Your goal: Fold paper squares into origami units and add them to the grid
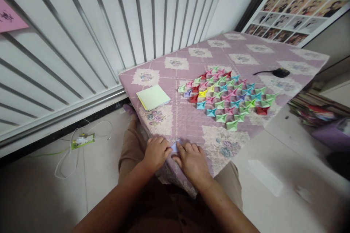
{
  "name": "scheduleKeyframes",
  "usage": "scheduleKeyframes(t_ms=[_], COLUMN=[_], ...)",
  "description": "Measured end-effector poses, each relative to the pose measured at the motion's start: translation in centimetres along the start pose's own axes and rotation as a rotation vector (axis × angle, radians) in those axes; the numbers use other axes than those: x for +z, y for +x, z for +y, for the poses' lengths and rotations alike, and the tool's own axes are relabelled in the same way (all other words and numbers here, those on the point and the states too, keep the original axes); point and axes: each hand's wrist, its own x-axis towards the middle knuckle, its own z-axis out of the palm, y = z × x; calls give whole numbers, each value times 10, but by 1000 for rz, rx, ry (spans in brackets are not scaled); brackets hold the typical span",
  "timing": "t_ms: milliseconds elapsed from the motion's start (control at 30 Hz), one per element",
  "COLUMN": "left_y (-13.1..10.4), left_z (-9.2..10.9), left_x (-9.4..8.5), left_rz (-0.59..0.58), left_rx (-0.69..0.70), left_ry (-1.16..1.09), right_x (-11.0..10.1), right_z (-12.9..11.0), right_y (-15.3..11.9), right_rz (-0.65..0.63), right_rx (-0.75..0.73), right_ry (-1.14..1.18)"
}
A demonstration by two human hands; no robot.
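You have the lilac paper (176,146) at the table's (188,116) near edge, your left hand's (158,151) fingers pinching its left side and your right hand's (193,160) fingers pressing its right, the folded pieces (226,96) beyond on the table.

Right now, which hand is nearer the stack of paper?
Left. Left hand is on the near side of the paper stack; right hand is farther, off rightward.

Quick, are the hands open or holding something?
Left hand: fingers at the lilac paper; can't tell if pinching.
Right hand: open, fingers on top of that paper.
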Motion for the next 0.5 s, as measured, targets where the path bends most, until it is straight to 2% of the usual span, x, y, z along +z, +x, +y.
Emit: scheduleKeyframes(t_ms=[133,300,500], left_y=[1,1,-3], left_z=[-3,-6,0], left_x=[-3,-8,-3], left_rz=[-31,-74,-68], left_rx=[-6,13,205], left_ry=[-57,-110,4], right_x=[-9,-14,-9], right_z=[6,24,32], right_y=[11,20,24], right_rz=[-90,-189,-187], right_rx=[3,-71,-91], right_ry=[71,233,309])
